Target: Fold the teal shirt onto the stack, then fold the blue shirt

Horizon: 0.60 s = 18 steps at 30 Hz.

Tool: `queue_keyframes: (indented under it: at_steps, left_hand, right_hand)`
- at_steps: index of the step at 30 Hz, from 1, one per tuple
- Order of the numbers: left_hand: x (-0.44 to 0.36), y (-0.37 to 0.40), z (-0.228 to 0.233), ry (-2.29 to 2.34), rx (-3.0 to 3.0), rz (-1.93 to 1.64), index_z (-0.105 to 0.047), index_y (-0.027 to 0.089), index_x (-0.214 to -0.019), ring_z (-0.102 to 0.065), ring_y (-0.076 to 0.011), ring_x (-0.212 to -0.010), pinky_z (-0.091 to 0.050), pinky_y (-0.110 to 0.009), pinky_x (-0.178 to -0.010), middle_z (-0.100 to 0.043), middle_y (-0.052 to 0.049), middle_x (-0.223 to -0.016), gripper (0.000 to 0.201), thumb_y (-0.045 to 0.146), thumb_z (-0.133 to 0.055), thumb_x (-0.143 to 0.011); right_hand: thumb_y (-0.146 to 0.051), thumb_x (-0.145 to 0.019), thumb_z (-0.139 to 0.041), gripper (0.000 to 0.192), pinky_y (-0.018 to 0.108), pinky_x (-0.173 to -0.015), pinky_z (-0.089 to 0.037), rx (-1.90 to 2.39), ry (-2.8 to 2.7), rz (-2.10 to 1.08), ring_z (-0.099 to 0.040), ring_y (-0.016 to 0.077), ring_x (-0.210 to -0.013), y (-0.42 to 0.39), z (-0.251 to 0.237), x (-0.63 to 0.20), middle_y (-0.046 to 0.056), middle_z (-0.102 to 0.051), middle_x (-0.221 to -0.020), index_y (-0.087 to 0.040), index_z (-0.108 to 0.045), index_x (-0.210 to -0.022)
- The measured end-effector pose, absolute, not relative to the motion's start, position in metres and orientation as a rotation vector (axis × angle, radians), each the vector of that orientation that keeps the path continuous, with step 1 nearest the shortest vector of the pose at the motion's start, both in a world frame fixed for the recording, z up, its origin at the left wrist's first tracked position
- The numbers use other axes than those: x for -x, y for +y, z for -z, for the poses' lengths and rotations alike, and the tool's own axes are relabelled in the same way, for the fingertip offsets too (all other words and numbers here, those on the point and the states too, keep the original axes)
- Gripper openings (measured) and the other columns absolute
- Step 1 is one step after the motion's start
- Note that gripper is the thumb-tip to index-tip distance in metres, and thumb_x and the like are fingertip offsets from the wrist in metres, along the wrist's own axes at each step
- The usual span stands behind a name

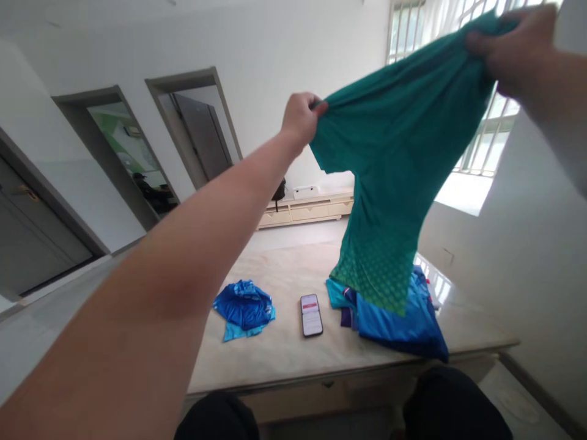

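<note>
A green T-shirt [394, 146] with a paler dotted pattern near its hem hangs in the air between my hands. My left hand [302, 119] pinches it at a sleeve end, arm stretched forward. Higher up at the right, my right hand [518, 52] grips its other upper side, slightly blurred. The shirt's lower edge hangs in front of a pile of blue clothes [394, 324] on the marble-topped table [275, 366]. To the left on the table lies a crumpled blue garment [245, 305], with a lighter blue part under it.
A phone [312, 315] with its screen lit lies between the two lots of clothes. Beyond the table stands a low cabinet [312, 211] against the wall. A barred window [486, 134] is at the right, doorways at the left. My knees [220, 418] are below the table's front edge.
</note>
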<state>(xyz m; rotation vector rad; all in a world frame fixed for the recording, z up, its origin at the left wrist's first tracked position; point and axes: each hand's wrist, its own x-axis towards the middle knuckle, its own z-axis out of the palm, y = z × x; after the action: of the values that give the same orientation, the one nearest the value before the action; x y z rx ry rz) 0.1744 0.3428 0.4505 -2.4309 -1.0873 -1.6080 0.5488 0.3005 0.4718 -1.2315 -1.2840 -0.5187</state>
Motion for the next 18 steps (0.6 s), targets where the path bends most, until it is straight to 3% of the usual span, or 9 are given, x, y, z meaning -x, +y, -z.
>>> queue_keyframes:
  at_steps: [3,5,7,9,11,13,15,18]
  left_hand:
    - [-0.184,0.344,-0.492,-1.038,2.397,1.702,-0.066,0.012,-0.099,-0.056,-0.0143,-0.081,-0.047,-0.034,-0.082,-0.062,-0.004,-0.089,0.012,0.023,-0.062,-0.098]
    - [-0.186,0.343,-0.482,-1.001,2.433,1.7,-0.066,0.012,-0.098,-0.057,-0.015,-0.082,-0.047,-0.034,-0.081,-0.061,-0.004,-0.088,0.012,0.023,-0.062,-0.098]
    - [-0.185,0.341,-0.445,-1.004,2.484,1.685,-0.066,0.011,-0.096,-0.058,-0.0146,-0.081,-0.046,-0.033,-0.08,-0.063,-0.004,-0.086,0.011,0.02,-0.062,-0.097]
    - [-0.181,0.334,-0.386,-1.03,2.563,1.658,-0.067,0.01,-0.093,-0.058,-0.0143,-0.079,-0.047,-0.031,-0.079,-0.066,-0.004,-0.084,0.01,0.018,-0.062,-0.096]
    - [-0.175,0.32,-0.312,-1.082,2.696,1.591,-0.07,0.013,-0.092,-0.061,-0.0163,-0.079,-0.048,-0.031,-0.079,-0.07,-0.004,-0.084,0.01,0.019,-0.062,-0.094]
    - [-0.169,0.297,-0.229,-1.194,2.872,1.373,-0.073,0.017,-0.094,-0.064,-0.0201,-0.086,-0.049,-0.033,-0.084,-0.073,-0.004,-0.089,0.01,0.021,-0.064,-0.092]
    - [-0.161,0.267,-0.147,-1.412,2.985,1.16,-0.074,0.022,-0.097,-0.063,-0.0235,-0.104,-0.047,-0.034,-0.095,-0.075,-0.004,-0.102,0.012,0.023,-0.064,-0.091]
    - [-0.146,0.214,-0.045,-1.621,3.072,0.998,-0.076,0.021,-0.095,-0.066,-0.0239,-0.097,-0.05,-0.033,-0.089,-0.076,-0.006,-0.098,0.016,0.019,-0.061,-0.091]
  right_hand:
    - [-0.055,-0.078,-0.055,0.1,0.035,-0.074,-0.041,1.148,-1.229,0.428,-0.053,0.0309,-0.125,0.291,-0.51,-0.552,0.03,-0.049,-0.134,0.022,-0.027,-0.136]
    - [-0.055,-0.078,-0.057,0.101,0.034,-0.075,-0.041,1.077,-1.259,0.423,-0.053,0.0276,-0.124,0.281,-0.501,-0.552,0.028,-0.049,-0.137,0.017,-0.024,-0.141]
    - [-0.058,-0.079,-0.059,0.098,0.031,-0.075,-0.041,1.018,-1.311,0.465,-0.058,0.0251,-0.118,0.269,-0.467,-0.554,0.023,-0.057,-0.13,0.016,-0.036,-0.139]
    - [-0.063,-0.08,-0.062,0.085,0.027,-0.072,-0.042,1.092,-1.37,0.551,-0.064,0.0224,-0.103,0.249,-0.408,-0.558,0.013,-0.068,-0.108,0.011,-0.06,-0.122]
    - [-0.066,-0.079,-0.067,0.07,0.027,-0.067,-0.045,1.313,-1.463,0.591,-0.065,0.0166,-0.081,0.221,-0.33,-0.559,0.007,-0.07,-0.085,-0.001,-0.073,-0.105]
    - [-0.065,-0.08,-0.066,0.057,0.029,-0.065,-0.049,1.408,-1.603,0.428,-0.065,0.0175,-0.069,0.186,-0.24,-0.557,0.005,-0.071,-0.075,-0.013,-0.078,-0.098]
    - [-0.058,-0.077,-0.067,0.039,0.033,-0.064,-0.054,1.506,-1.692,0.117,-0.072,0.0251,-0.071,0.145,-0.15,-0.552,0.004,-0.076,-0.077,-0.023,-0.079,-0.092]
    - [-0.052,-0.074,-0.067,0.02,0.039,-0.063,-0.059,1.663,-1.543,-0.142,-0.076,0.0331,-0.074,0.081,-0.038,-0.538,-0.002,-0.078,-0.077,-0.039,-0.078,-0.086]
